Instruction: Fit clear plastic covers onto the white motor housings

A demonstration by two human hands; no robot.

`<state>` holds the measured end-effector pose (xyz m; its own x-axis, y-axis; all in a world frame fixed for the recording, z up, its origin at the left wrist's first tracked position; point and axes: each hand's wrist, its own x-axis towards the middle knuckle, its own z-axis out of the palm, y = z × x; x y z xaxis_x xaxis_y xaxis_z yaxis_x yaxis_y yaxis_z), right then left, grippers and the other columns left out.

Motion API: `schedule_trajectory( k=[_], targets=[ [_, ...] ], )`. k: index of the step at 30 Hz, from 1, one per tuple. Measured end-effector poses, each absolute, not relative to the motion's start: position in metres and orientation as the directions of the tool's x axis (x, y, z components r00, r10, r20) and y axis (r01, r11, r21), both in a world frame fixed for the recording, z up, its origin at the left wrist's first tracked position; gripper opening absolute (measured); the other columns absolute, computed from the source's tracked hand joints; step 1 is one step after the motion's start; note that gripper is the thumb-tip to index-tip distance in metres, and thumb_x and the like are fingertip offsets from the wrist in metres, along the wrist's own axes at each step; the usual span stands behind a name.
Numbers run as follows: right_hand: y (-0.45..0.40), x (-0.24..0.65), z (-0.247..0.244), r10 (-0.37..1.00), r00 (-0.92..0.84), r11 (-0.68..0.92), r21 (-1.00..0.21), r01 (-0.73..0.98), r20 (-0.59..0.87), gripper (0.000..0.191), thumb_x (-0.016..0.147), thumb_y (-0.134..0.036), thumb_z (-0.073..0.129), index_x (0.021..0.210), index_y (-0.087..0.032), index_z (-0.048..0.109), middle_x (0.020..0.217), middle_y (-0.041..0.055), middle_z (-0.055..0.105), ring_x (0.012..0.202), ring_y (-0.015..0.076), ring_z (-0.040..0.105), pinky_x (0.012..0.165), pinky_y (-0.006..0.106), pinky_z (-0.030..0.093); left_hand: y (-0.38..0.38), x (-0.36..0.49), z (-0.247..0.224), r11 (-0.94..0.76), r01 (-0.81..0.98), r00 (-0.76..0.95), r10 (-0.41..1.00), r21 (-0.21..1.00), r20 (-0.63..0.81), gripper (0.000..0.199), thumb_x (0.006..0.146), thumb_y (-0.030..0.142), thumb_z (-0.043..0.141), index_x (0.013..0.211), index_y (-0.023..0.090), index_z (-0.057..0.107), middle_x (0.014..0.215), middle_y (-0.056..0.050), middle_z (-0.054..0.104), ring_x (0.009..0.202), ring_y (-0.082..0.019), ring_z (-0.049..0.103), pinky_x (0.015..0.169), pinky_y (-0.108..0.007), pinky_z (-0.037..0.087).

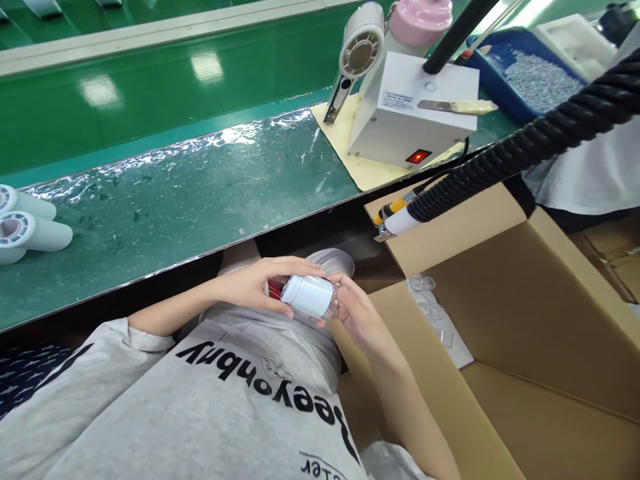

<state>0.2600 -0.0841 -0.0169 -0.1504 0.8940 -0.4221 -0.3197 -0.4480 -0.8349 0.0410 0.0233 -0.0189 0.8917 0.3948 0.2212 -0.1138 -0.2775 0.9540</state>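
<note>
A small light-blue and clear container lies on its side between my two hands, above my lap. My left hand curls round its light-blue end, with the thumb below and the fingers along the top. At its clear end, my right hand has its fingers pressed against the side. Some of the fingertips are hidden behind the container. The front edge of the green worktable runs just beyond my hands.
White cylinders lie at the table's left. A handheld fan, a white box device and a pink-lidded bottle stand at the back. An open cardboard box is at the right, under a black hose. A blue tray holds small pieces.
</note>
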Motion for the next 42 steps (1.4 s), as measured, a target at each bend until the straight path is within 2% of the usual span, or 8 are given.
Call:
schedule_trajectory(
  k=[12, 18, 21, 23, 25, 29, 36, 42],
  targets=[
    [-0.082, 0.251, -0.017, 0.759, -0.338, -0.652, -0.65, -0.39, -0.557, 0.075, 0.072, -0.087, 0.067, 0.099, -0.017, 0.063, 0.064, 0.0038, 0.071, 0.042, 0.0116, 0.059, 0.037, 0.017, 0.045, 0.021, 0.041, -0.019, -0.337, -0.174, 0.879, 0.371, 0.925, 0.3, 0.081, 0.081, 0.021, 0.084, 0.153, 0.033, 0.049, 0.152, -0.015, 0.057, 0.144, -0.029, 0.052, 0.119, -0.046, 0.043],
    [-0.087, 0.253, -0.022, 0.717, -0.42, -0.693, -0.634, -0.343, -0.556, 0.083, 0.074, -0.095, 0.055, 0.084, -0.014, 0.069, 0.063, 0.0072, 0.068, 0.044, 0.0127, 0.06, 0.038, 0.02, 0.048, 0.015, 0.042, -0.013, -0.374, -0.144, 0.85, 0.427, 0.916, 0.308, 0.062, 0.085, 0.025, 0.08, 0.143, 0.029, 0.059, 0.142, -0.015, 0.063, 0.133, -0.027, 0.061, 0.11, -0.042, 0.05],
    [-0.094, 0.257, -0.026, 0.875, -0.275, -0.466, -0.848, -0.255, -0.398, 0.079, 0.081, -0.091, 0.05, 0.104, -0.017, 0.068, 0.08, 0.0097, 0.074, 0.061, 0.0198, 0.07, 0.05, 0.028, 0.059, 0.012, 0.041, -0.008, -0.302, -0.051, 0.844, 0.497, 0.952, 0.203, 0.059, 0.083, 0.03, 0.081, 0.139, 0.025, 0.061, 0.137, -0.015, 0.065, 0.124, -0.027, 0.064, 0.098, -0.037, 0.056],
    [-0.098, 0.262, -0.027, 0.977, -0.114, -0.185, -0.981, -0.053, -0.178, 0.075, 0.081, -0.082, 0.065, 0.127, -0.024, 0.061, 0.118, 0.0135, 0.073, 0.096, 0.0276, 0.075, 0.077, 0.04, 0.066, 0.009, 0.04, -0.005, -0.194, 0.021, 0.838, 0.538, 0.981, 0.089, 0.061, 0.082, 0.035, 0.082, 0.138, 0.023, 0.062, 0.134, -0.015, 0.065, 0.115, -0.025, 0.067, 0.085, -0.031, 0.059],
    [-0.1, 0.266, -0.027, 0.994, -0.08, 0.093, -0.971, 0.221, 0.077, 0.072, 0.08, -0.063, 0.08, 0.139, -0.03, 0.054, 0.149, 0.0132, 0.057, 0.129, 0.0335, 0.063, 0.104, 0.053, 0.057, 0.007, 0.041, -0.004, -0.077, 0.064, 0.837, 0.548, 0.995, -0.011, 0.064, 0.081, 0.038, 0.082, 0.139, 0.022, 0.061, 0.128, -0.014, 0.067, 0.101, -0.021, 0.069, 0.075, -0.027, 0.059],
    [-0.103, 0.27, -0.025, 0.919, -0.217, 0.389, -0.836, 0.387, 0.328, 0.042, 0.092, -0.023, 0.073, 0.131, -0.035, 0.064, 0.146, 0.0078, 0.062, 0.135, 0.0313, 0.06, 0.113, 0.056, 0.051, 0.006, 0.041, -0.004, 0.013, 0.084, 0.845, 0.529, 0.996, -0.078, 0.067, 0.081, 0.042, 0.082, 0.141, 0.023, 0.06, 0.116, -0.011, 0.072, 0.086, -0.017, 0.07, 0.069, -0.024, 0.058],
    [-0.106, 0.261, -0.021, 0.989, -0.11, -0.113, -0.986, -0.121, -0.099, 0.048, 0.087, -0.043, 0.08, 0.132, -0.034, 0.066, 0.129, 0.0061, 0.072, 0.107, 0.0277, 0.073, 0.085, 0.041, 0.066, 0.008, 0.032, -0.006, -0.029, -0.031, 0.882, 0.469, 0.999, 0.041, 0.072, 0.082, 0.027, 0.083, 0.148, 0.034, 0.056, 0.157, -0.012, 0.052, 0.141, -0.028, 0.054, 0.106, -0.037, 0.055],
    [-0.105, 0.26, -0.022, 0.983, -0.067, -0.176, -0.984, -0.031, -0.173, 0.042, 0.082, -0.041, 0.084, 0.121, -0.031, 0.075, 0.122, 0.0067, 0.074, 0.087, 0.0249, 0.073, 0.07, 0.038, 0.065, 0.006, 0.031, -0.015, 0.258, -0.003, 0.895, 0.432, 0.966, -0.113, 0.08, 0.08, 0.021, 0.085, 0.152, 0.027, 0.051, 0.137, -0.013, 0.069, 0.117, -0.025, 0.071, 0.096, -0.035, 0.06]
  ],
)
